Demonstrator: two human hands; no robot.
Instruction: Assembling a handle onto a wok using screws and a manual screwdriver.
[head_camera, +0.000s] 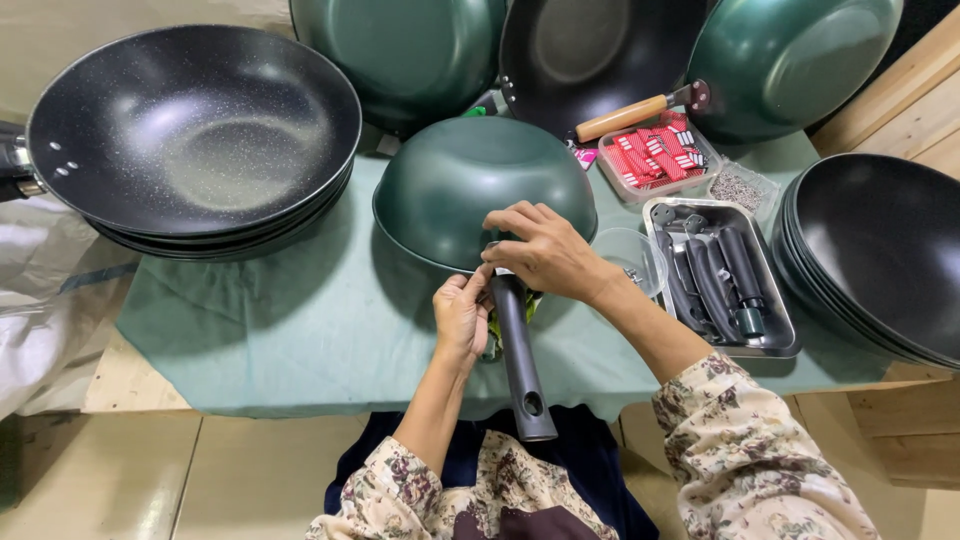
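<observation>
**Hands at the joint of an upturned green wok and its handle**

Wok (470, 190), green and upside down, sits mid-tabletop (300, 330) on a green cloth. The left hand (462, 318) pinches the top of the dark handle (520, 350), while the right hand (545, 250) curls its fingers (510, 222) over the joint, hiding whatever fastens it. Left of the wok, a stack of black pans (195, 130) is cut off at the frame edge; their count is unclear. Behind the wok lean three more. To its right, a metal tray (775, 335) holds several dark handles, hard to count, beside one tub of red packets (655, 155) and another black stack (880, 260).
</observation>
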